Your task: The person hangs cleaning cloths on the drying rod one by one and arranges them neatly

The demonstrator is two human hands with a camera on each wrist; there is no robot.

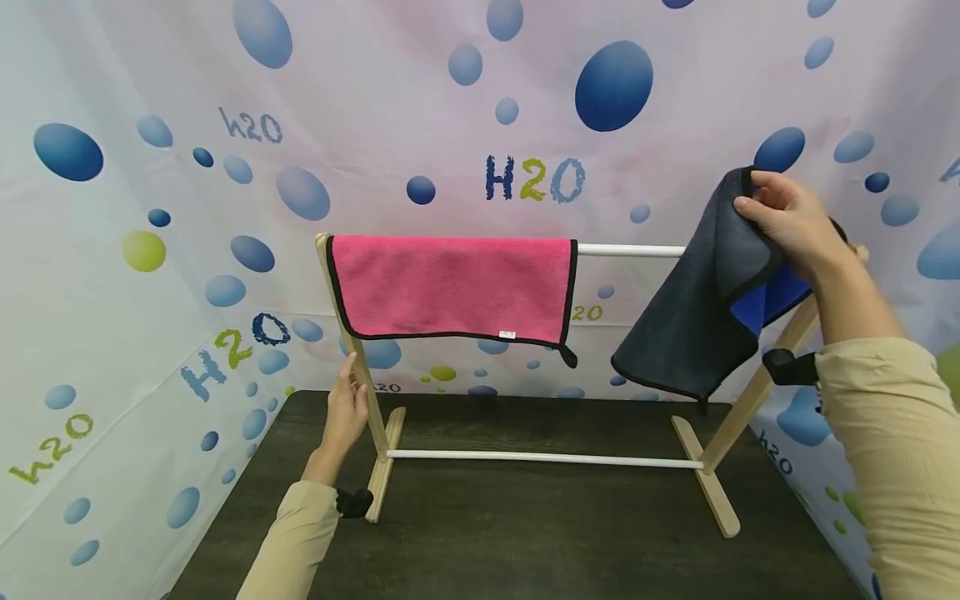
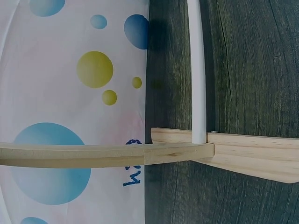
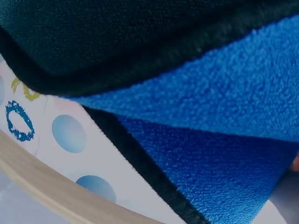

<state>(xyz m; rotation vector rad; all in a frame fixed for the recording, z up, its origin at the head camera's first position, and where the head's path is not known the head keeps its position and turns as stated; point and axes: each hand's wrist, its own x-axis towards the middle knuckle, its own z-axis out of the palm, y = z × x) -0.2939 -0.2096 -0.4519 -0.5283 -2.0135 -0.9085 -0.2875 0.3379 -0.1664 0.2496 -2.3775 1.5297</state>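
My right hand (image 1: 795,218) pinches the top edge of a microfiber towel (image 1: 693,308), dark grey on one side and blue on the other, with black edging. It hangs in loose folds in front of the right end of the white upper bar (image 1: 630,250). In the right wrist view, the towel's blue side (image 3: 210,88) shows below a black-edged grey fold. My left hand (image 1: 347,408) is at the left wooden post (image 1: 367,400) of the rack, fingers extended upward beside it. A pink towel (image 1: 453,287) with black trim hangs over the bar's left part.
The wooden rack stands on a dark wood table (image 1: 525,533). A white lower bar (image 1: 543,457) joins its left foot (image 1: 384,467) and right foot (image 1: 708,479). Behind hangs a pale curtain (image 1: 375,100) printed with bubbles and H2O lettering.
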